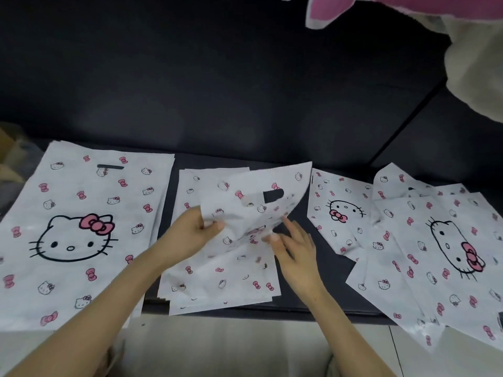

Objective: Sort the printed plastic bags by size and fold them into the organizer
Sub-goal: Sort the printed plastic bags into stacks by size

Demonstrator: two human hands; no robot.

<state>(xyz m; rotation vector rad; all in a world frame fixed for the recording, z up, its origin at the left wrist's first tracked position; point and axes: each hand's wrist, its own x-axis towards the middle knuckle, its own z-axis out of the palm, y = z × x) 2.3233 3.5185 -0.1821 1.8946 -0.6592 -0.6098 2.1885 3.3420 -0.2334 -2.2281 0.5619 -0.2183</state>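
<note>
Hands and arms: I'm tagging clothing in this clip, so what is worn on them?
Nothing visible. The left hand and right hand are bare, without gloves, rings or watches, and no sleeves show down to the frame's edge.

On the sofa seat (pixel 345 303), printed bags lie in a row. A stack of large bags (pixel 81 227) is at the left, overhanging the front edge. A stack of medium bags (pixel 217 284) is in the middle, with a small bag (pixel 337 213) to its right. A loose heap of bags (pixel 435 254) at the far right overlaps the small bag. A lifted bag (pixel 261 202) hangs above the middle stack. The backrest (pixel 217 91) rises behind, a plush toy (pixel 468 63) sits at upper right, and the floor (pixel 231 346) lies in front.
</note>
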